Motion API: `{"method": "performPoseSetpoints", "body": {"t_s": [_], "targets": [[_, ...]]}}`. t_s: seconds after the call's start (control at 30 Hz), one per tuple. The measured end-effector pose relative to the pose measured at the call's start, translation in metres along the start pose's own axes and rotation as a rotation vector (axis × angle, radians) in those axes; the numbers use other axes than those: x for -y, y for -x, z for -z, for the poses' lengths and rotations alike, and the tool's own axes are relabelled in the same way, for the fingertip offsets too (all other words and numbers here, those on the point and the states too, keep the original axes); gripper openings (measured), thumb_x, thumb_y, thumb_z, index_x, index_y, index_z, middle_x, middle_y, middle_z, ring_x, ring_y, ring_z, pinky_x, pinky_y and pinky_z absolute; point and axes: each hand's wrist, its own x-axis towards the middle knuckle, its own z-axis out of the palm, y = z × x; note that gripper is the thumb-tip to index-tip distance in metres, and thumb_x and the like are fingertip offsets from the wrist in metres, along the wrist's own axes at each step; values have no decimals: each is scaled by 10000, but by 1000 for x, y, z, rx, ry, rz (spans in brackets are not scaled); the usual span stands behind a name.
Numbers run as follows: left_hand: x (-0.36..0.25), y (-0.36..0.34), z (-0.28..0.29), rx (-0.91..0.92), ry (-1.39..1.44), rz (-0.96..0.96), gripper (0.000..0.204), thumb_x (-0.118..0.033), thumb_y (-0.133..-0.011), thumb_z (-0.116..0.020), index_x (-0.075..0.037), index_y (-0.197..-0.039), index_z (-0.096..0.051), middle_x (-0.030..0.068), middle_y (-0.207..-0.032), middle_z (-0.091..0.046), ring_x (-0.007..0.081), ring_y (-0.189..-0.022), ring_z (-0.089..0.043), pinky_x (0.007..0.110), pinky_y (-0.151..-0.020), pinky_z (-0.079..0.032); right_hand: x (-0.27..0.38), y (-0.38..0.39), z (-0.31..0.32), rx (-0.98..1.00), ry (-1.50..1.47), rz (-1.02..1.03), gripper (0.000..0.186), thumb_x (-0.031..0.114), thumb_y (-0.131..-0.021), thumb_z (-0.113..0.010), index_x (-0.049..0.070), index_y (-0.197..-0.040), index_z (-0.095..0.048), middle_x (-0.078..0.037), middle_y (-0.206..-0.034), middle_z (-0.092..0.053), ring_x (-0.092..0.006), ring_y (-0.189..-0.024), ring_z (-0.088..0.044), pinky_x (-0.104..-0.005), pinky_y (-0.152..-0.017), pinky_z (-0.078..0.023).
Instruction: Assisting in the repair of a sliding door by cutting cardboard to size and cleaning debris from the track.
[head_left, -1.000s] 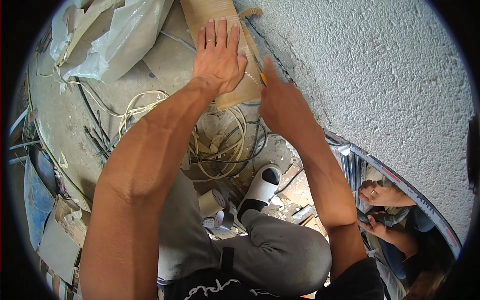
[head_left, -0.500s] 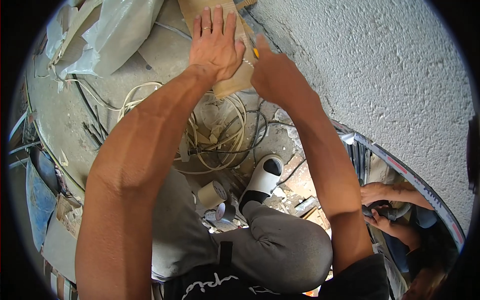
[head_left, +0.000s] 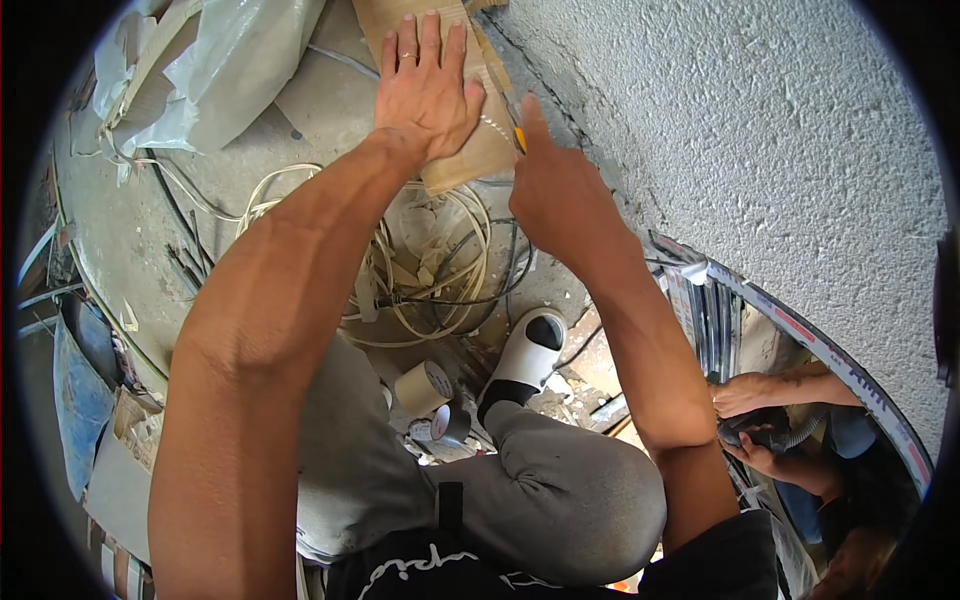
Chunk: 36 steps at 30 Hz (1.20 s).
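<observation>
cardboard [head_left: 470, 165] is held down on floor [head_left: 330, 100] by left hand [head_left: 425, 105], laid flat, fingers [head_left: 430, 45] slightly spread. yellow tool [head_left: 519, 139] is gripped in right hand [head_left: 565, 195] at the cardboard's right edge, index finger [head_left: 537, 120] extended; tip can't be made out. coiled cable [head_left: 487, 265] is seen just nearer.

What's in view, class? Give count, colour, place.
Cardboard strip: one, brown, top centre
Tool: one, partly yellow, top centre
Cables: several, cream and black, centre
Tape rolls: at least two, cream and grey, lower centre
Plastic sheeting: one heap, whitish, upper left
Wall: one, pale grey, right
Sheet: one, blue, far left
Co-worker's hands: two, lower right
Shoe: one, white, lower centre
Trousers: one pair, grey, bottom
Left hand: one, flat on strip
Right hand: one, around tool
</observation>
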Motion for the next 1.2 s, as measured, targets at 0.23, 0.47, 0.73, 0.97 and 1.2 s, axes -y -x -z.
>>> {"method": "performPoseSetpoints", "body": {"t_s": [0.23, 0.47, 0.73, 0.97, 1.2], "targets": [[-2, -5, -2, -22, 0, 14, 669, -384, -935, -416, -31, -1490, -295, 246, -1529, -271, 452, -1422, -214, 530, -1181, -143, -6, -1, -3, -126, -70, 79, 671, 80, -829, -485, -147, -1426, -282, -327, -822, -655, -473, -770, -657, -524, -753, -529], [4, -22, 0, 110, 17, 14, 639, -346, -953, -372, -28, -1500, -282, 241, -1570, -208, 382, -1473, -157, 492, -1203, -123, -16, -12, 1, -129, -90, 42, 627, 114, -863, -464, -93, -1438, -321, -355, -951, -651, -476, -903, -660, -527, -828, -517], [-5, -3, -6, 7, 6, 42, 625, -357, -976, -374, 2, -1481, -292, 258, -1543, -251, 406, -1449, -204, 498, -1192, -151, -15, -2, 0, -93, -66, 33, 614, 106, -872, -453, -92, -1439, -323, -352, -923, -655, -485, -891, -663, -519, -828, -526], [-9, -4, -7, -39, 37, 21, 619, -355, -970, -390, 4, -1469, -309, 258, -1527, -278, 405, -1430, -239, 498, -1180, -173, -15, -16, -1, -150, -39, 86, 596, 106, -879, -477, -131, -1407, -333, -343, -829, -646, -484, -792, -657, -523, -757, -526], [-2, 1, -10, -44, 40, 34, 625, -357, -962, -396, 7, -1464, -316, 258, -1535, -266, 402, -1434, -231, 495, -1183, -165, -5, -7, 7, 7, 20, -2, 614, 79, -869, -466, -115, -1429, -308, -314, -922, -669, -470, -901, -664, -514, -836, -519]]}}
